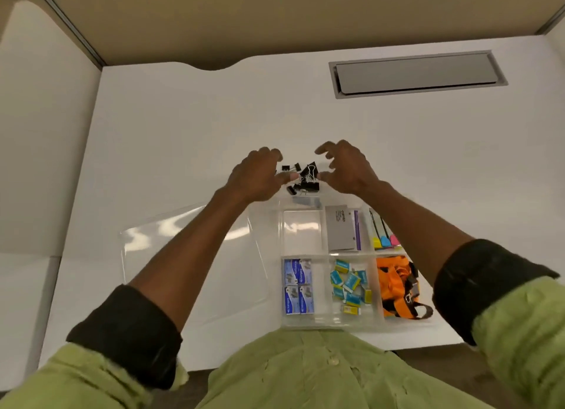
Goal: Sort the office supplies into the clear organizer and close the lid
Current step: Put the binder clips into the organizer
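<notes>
Both hands, left (pixel 255 176) and right (pixel 347 170), open-fingered, flank the small black binder clips (pixel 304 178) on the white surface (pixel 183 133) just beyond the clear plastic organizer (pixel 327 324); next: scoop them into the empty compartment.

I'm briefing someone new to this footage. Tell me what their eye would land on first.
Two hands, left hand and right hand, curl around a pile of black binder clips on the white desk, just beyond the clear organizer. Inside it, an orange strap fills the near right compartment, beside small teal boxes. The lid lies open to the left.
</notes>
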`<state>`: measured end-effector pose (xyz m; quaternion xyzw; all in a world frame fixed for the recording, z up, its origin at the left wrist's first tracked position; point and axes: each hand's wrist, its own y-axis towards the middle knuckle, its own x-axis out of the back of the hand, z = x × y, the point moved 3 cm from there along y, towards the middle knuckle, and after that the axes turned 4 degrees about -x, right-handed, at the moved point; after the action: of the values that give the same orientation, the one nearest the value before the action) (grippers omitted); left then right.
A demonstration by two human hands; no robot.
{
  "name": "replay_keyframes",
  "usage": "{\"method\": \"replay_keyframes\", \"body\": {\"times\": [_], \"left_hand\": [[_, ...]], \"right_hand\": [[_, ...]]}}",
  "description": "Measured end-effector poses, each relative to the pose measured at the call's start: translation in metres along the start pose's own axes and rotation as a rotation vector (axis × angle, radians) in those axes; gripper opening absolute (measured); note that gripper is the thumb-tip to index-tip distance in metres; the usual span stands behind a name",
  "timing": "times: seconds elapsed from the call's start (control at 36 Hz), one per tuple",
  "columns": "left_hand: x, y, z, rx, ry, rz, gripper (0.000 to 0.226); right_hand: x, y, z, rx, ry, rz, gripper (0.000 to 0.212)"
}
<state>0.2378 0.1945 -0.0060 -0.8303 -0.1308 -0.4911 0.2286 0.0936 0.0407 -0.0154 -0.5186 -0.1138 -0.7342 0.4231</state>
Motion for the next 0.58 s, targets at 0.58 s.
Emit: {"method": "replay_keyframes", "body": {"times": [0.58], "left_hand": [[-0.029, 0.049, 0.009, -0.261, 0.152, 0.192, 0.071]], "right_hand": [[-0.033, 0.031, 0.005, 0.143, -0.096, 0.216, 0.051]]}}
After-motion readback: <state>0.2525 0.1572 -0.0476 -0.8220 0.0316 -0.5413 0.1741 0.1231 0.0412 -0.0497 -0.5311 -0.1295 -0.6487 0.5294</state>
